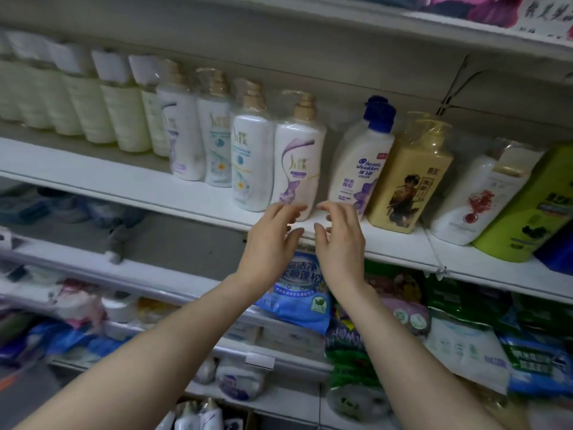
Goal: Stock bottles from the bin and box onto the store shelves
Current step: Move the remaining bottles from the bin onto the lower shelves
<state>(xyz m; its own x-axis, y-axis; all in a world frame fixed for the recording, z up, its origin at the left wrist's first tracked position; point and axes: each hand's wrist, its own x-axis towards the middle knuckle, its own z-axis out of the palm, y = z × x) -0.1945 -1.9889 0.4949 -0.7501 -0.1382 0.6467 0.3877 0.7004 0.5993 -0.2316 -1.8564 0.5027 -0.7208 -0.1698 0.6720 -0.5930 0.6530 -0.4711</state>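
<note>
A white pump bottle with a purple swirl label point(299, 156) stands upright at the front edge of the white shelf point(93, 178), rightmost in a row of similar wrapped pump bottles point(252, 159). My left hand point(273, 240) and my right hand point(339, 237) hover just below and in front of its base, fingers loosely spread, holding nothing. The left fingertips overlap the bottle's bottom edge; I cannot tell whether they touch it. More white bottles point(198, 414) show at the bottom of the view.
Right of the purple-label bottle stand a blue-capped white bottle point(361, 162), a yellow bottle point(409, 178), a white bottle with red print point(477, 197) and a green one point(527, 206). Pale yellow bottles point(102, 107) fill the shelf's left. Bagged refills point(297, 293) crowd the lower shelves.
</note>
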